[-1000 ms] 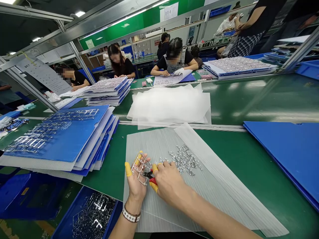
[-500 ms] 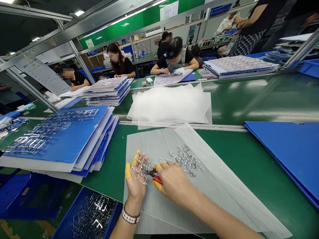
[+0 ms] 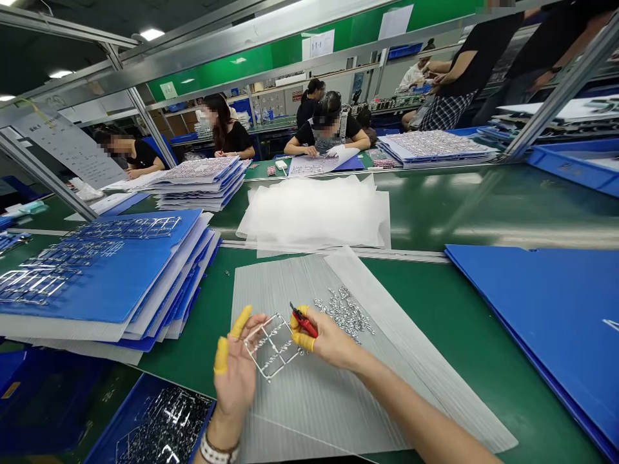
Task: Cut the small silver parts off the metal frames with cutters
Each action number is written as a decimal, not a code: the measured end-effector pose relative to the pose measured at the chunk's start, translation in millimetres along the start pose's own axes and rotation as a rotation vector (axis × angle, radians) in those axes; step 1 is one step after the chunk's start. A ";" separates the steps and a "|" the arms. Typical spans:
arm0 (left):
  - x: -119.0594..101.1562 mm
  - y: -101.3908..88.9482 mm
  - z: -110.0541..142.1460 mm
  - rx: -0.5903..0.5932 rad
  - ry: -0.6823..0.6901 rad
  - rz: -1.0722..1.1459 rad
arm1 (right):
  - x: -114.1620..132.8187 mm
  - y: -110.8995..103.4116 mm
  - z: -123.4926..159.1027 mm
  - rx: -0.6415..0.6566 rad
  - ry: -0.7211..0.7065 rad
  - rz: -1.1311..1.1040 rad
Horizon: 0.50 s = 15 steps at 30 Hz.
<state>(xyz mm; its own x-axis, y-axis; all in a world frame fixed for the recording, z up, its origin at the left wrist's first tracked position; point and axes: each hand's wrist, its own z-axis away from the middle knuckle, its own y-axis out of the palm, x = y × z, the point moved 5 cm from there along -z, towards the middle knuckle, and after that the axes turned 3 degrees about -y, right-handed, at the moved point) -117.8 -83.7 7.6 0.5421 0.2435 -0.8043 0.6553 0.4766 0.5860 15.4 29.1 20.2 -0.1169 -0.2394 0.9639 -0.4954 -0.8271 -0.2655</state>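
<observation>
My left hand is open, palm up, with yellow covers on thumb and a finger. At its fingertips is a shiny silver sprue frame with small parts on its crossbars. The frame's left edge overlaps the fingers; I cannot tell how much they bear it. My right hand, also with yellow finger covers, is closed round red-handled nippers, their dark jaws pointing up and left. Its fingertips meet the frame's right side. Behind the right hand, many small silver pieces lie heaped on a pale foam sheet.
On the left stands a stack of blue boards bearing silver sprue frames. Below it, a blue bin holds more frames. White sheets lie ahead, a blue board at right. Several people sit working across the bench.
The nippers have come away from the sprue frame and now point upward. The frame has shifted from the left palm towards the right fingers, and the left hand has opened out.
</observation>
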 end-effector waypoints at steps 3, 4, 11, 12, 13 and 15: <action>-1.6 -7.0 -18.5 0.179 -0.281 -0.115 | 22.7 -11.1 -1.0 0.158 -0.079 0.290; 0.8 -4.9 -22.1 0.234 -0.361 -0.137 | 28.0 -11.6 -2.3 0.191 -0.087 0.379; 46.1 26.4 -12.1 0.327 -0.641 0.051 | 36.4 4.4 -10.1 0.186 -0.144 0.814; 50.7 25.4 -10.8 0.295 -0.635 0.072 | 34.7 4.8 -9.0 0.149 -0.142 0.856; 53.7 22.8 -10.6 0.254 -0.616 0.087 | 33.2 4.4 -7.0 0.100 -0.136 0.888; 55.3 15.4 -12.2 0.160 -0.554 0.108 | 30.7 2.9 -1.2 -0.003 -0.103 0.945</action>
<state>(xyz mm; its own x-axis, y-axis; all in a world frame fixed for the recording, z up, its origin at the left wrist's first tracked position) -84.1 -52.6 -29.1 0.7764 -0.2151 -0.5925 0.6288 0.3301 0.7041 9.4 20.0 49.0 -0.3939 -0.8525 0.3437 -0.2369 -0.2671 -0.9341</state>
